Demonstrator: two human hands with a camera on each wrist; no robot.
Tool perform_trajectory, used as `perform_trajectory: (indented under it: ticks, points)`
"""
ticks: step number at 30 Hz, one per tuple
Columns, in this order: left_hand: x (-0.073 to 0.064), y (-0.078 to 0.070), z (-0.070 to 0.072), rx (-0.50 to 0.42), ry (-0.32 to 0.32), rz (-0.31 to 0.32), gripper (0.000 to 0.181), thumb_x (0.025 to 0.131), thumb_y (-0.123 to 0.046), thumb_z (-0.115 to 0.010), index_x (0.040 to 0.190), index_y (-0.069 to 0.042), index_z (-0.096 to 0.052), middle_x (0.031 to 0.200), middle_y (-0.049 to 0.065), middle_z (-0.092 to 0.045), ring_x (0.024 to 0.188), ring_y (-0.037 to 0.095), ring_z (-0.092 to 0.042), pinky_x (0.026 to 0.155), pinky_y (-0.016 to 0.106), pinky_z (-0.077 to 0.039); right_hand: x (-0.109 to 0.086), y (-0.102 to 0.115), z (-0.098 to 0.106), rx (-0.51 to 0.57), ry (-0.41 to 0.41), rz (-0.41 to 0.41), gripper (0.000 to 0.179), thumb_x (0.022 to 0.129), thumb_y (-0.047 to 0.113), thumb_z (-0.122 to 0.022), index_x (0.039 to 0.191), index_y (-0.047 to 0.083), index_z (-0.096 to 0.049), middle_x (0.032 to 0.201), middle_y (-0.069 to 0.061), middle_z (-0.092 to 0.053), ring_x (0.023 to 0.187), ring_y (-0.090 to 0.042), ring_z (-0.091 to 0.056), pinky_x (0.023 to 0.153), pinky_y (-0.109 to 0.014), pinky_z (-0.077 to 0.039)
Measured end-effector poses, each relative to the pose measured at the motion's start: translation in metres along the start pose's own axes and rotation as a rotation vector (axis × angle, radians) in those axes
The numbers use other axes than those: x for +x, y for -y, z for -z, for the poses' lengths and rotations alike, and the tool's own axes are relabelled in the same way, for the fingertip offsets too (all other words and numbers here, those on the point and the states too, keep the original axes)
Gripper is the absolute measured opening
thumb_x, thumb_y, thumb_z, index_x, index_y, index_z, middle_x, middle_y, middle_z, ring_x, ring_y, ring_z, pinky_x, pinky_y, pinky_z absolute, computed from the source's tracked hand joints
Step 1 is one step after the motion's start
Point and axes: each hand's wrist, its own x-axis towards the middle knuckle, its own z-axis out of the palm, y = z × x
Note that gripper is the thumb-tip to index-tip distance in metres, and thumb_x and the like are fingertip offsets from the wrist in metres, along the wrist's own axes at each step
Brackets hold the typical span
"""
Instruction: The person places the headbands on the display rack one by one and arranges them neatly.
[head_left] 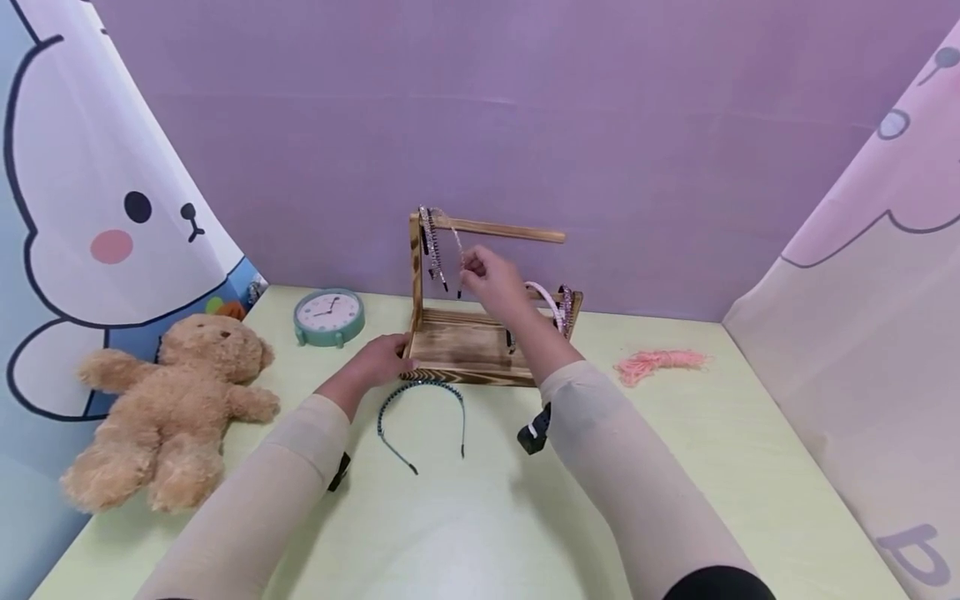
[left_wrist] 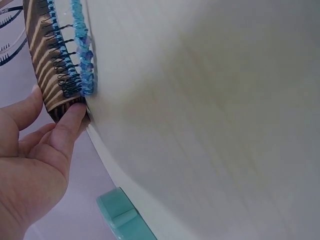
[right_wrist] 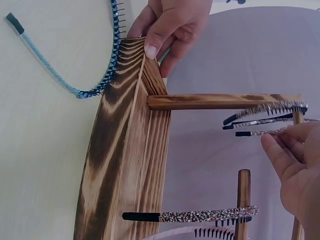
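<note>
A wooden stand (head_left: 468, 377) with a tray base, a high bar and a lower bar stands at the back of the table. My left hand (head_left: 381, 360) grips the left end of its base, thumb and fingers around the corner. With thumb and fingertips, my right hand (head_left: 495, 283) pinches the end of a glittery headband (right_wrist: 257, 133) hanging from the high bar (head_left: 510, 230). Beside it on that bar hang other sparkly headbands (head_left: 431, 246). A pale pink headband (head_left: 549, 298) and a glittery one (right_wrist: 190, 216) hang on the lower bar, partly behind my right arm.
A blue beaded headband (head_left: 380, 417) lies on the table, its curve right at the stand's front edge. To the left are a teal clock (head_left: 328, 312) and a teddy bear (head_left: 180, 408). A pink bundle of strands (head_left: 660, 363) lies on the right. A purple backdrop (head_left: 675, 167) rises behind.
</note>
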Motion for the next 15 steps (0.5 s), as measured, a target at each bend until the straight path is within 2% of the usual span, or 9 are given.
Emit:
perform_trajectory:
  ticks: [5, 12, 15]
  points:
    - [0.001, 0.0, 0.0, 0.003, 0.01, 0.016, 0.067, 0.1, -0.026, -0.057, 0.156, -0.009, -0.025, 0.156, 0.02, -0.034, 0.144, 0.04, -0.03, 0.116, 0.056, -0.027, 0.004, -0.003, -0.001, -0.002, -0.028, -0.016, 0.007, 0.098, 0.02, -0.06, 0.104, 0.015, -0.06, 0.099, 0.001, -0.065, 0.092, -0.013, -0.064, 0.081, -0.029, -0.055]
    - [-0.001, -0.002, 0.001, 0.003, -0.002, -0.006, 0.066, 0.1, -0.025, -0.057, 0.155, -0.007, -0.027, 0.155, 0.021, -0.035, 0.143, 0.041, -0.031, 0.116, 0.056, -0.027, 0.013, -0.004, -0.006, -0.073, 0.005, -0.065, 0.017, 0.098, 0.021, -0.061, 0.111, 0.01, -0.061, 0.101, -0.001, -0.066, 0.093, -0.016, -0.063, 0.082, -0.032, -0.053]
    - [-0.002, -0.002, 0.001, 0.01, -0.004, -0.014, 0.066, 0.1, -0.025, -0.057, 0.155, -0.006, -0.026, 0.155, 0.021, -0.035, 0.143, 0.042, -0.03, 0.116, 0.055, -0.026, 0.013, -0.003, -0.008, -0.084, 0.018, -0.073, 0.016, 0.098, 0.023, -0.061, 0.109, 0.011, -0.062, 0.102, -0.001, -0.068, 0.094, -0.017, -0.064, 0.082, -0.034, -0.053]
